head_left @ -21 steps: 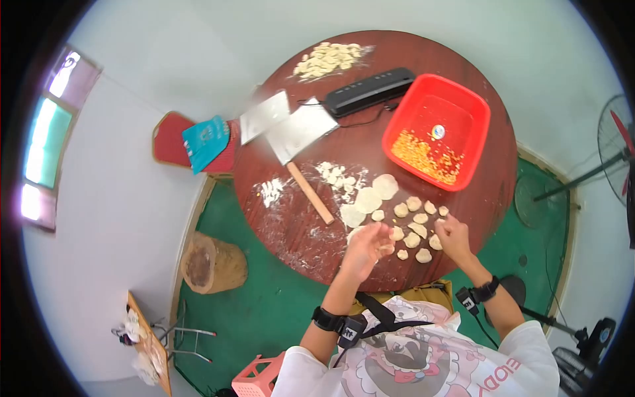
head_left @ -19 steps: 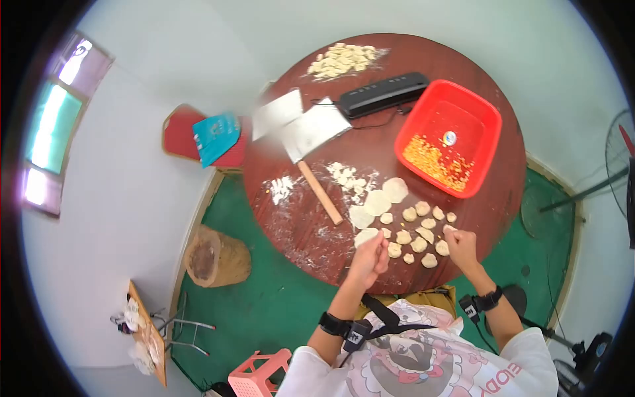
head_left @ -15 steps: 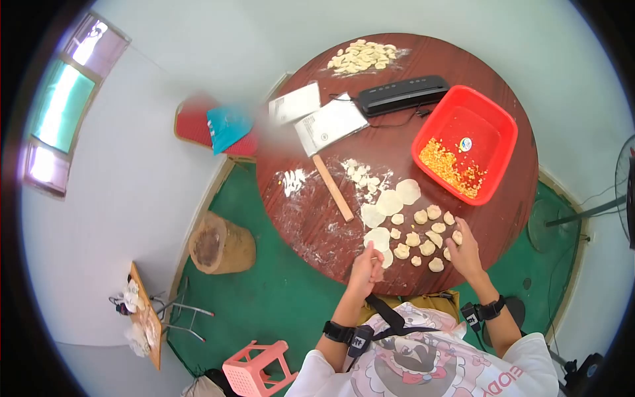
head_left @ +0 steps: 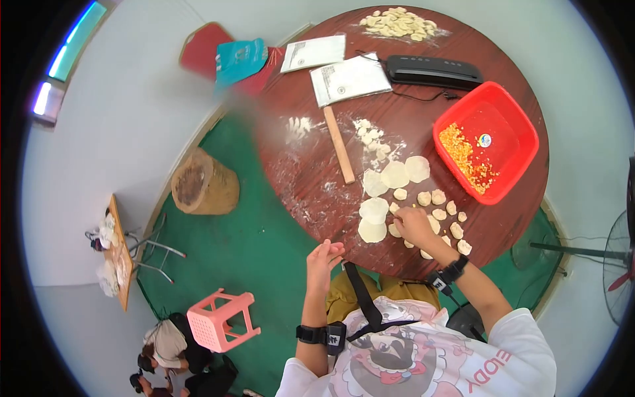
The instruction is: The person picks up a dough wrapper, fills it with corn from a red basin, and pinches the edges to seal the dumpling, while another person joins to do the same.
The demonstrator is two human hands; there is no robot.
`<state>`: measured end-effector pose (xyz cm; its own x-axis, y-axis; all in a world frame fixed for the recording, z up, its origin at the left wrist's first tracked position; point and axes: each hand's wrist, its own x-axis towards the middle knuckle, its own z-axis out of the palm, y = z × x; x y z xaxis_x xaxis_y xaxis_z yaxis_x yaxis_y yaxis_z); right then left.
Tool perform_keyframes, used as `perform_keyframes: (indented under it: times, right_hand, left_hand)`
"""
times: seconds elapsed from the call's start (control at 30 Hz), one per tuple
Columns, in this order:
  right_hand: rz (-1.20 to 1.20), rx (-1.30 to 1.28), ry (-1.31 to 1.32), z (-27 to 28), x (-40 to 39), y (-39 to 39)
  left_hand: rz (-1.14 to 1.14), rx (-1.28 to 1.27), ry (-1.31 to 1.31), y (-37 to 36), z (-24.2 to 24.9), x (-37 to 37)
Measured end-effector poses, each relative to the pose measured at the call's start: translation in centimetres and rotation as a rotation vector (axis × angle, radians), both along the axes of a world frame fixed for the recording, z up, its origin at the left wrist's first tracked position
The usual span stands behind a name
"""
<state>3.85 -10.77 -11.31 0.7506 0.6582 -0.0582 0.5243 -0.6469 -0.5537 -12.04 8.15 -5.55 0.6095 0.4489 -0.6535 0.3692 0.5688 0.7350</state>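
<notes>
My right hand (head_left: 417,227) reaches over the round table's near part, its fingers closing on a small beige lump (head_left: 395,208). Lumpy beige balls (head_left: 456,230), several of them, lie around and beyond that hand, some hidden under it. Thin round dough wrappers (head_left: 372,231) lie just left of it, partly overlapping, with others (head_left: 395,175) farther up. At the table's near edge my left hand (head_left: 322,257) hangs with its fingers slightly bent and no object visible in it. A wooden rolling pin (head_left: 339,145) rests left of the wrappers, near small floury dough pieces (head_left: 374,142).
A red basin (head_left: 519,162) holding yellow and orange bits stands at right. Behind it sit a black appliance (head_left: 433,71) with a cord and white packets (head_left: 350,79). Shaped dough pieces (head_left: 400,25) are piled at the far edge. A pink stool (head_left: 221,321) and people are lower left.
My right hand has moved left across the lumps to one beside the wrappers. My left hand has drawn back from the wrappers to the table edge. The view has shifted.
</notes>
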Motion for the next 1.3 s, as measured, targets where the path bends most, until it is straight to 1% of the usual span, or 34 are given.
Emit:
perform_keyframes:
  times: [0.03,0.07,0.13,0.17,0.2,0.23,0.3,0.33,0.37,0.4,0.47,0.57,0.63,0.67,0.73,0.83,0.97,1.3]
  right_hand:
    - [0.051,-0.076,-0.083,-0.7,-0.1,1.0]
    - [0.069,-0.075,-0.079,-1.6,0.0,1.8]
    - [0.017,-0.104,-0.288,-4.0,0.2,3.9]
    - [0.008,-0.205,-0.345,-6.0,0.7,4.5]
    - [-0.044,-0.369,-0.342,-8.2,1.3,5.1]
    - [-0.089,-0.414,-0.324,-12.1,2.4,5.0]
    - [-0.082,-0.387,-0.184,-11.6,2.0,3.7]
    - [-0.060,-0.355,-0.156,-11.5,2.0,3.8]
    - [-0.037,-0.327,-0.143,-12.0,2.3,3.9]
    - [-0.009,-0.308,-0.135,-12.6,2.7,4.7]
    - [0.009,-0.325,-0.142,-13.7,3.3,5.9]
    - [-0.002,-0.375,-0.176,-13.8,3.3,6.5]
    - [-0.017,-0.383,-0.193,-13.7,2.7,5.7]
    - [-0.024,-0.430,-0.208,-13.5,4.9,5.9]
    - [-0.030,-0.442,-0.207,-14.0,5.3,5.7]
    - [-0.048,-0.463,-0.206,-13.7,5.1,5.8]
    - [-0.071,-0.476,-0.209,-13.9,5.2,5.6]
    - [-0.101,-0.477,-0.184,-14.0,6.1,4.7]
  left_hand:
    - [0.017,-0.001,0.005,0.0,0.2,-0.5]
    - [0.033,0.001,0.015,0.0,0.6,-0.9]
    - [0.078,0.009,0.022,-0.2,0.7,-1.8]
    - [0.055,0.000,0.009,-0.3,0.6,-2.3]
    - [0.054,0.012,-0.008,0.1,0.4,-2.8]
    - [0.069,0.018,-0.048,0.2,-0.2,-3.1]
    - [0.093,-0.015,-0.205,0.7,-0.9,-4.4]
    - [0.115,-0.008,-0.213,1.1,-1.2,-4.9]
    - [0.114,-0.005,-0.103,1.8,-1.2,-5.0]
    - [0.158,-0.041,-0.112,2.3,-1.3,-5.4]
    - [0.180,-0.003,-0.032,3.5,-1.8,-5.9]
    - [0.224,0.046,-0.094,5.0,-0.7,-7.8]
    - [0.221,0.084,-0.112,4.1,-0.1,-9.6]
    - [0.227,0.008,-0.147,5.3,-1.4,-7.0]
    - [0.293,0.028,-0.156,5.3,-2.2,-6.9]
    - [0.302,0.013,-0.157,6.2,-1.9,-7.7]
    - [0.258,-0.018,-0.183,7.0,-1.9,-8.5]
    - [0.311,-0.062,-0.253,7.9,-0.8,-9.7]
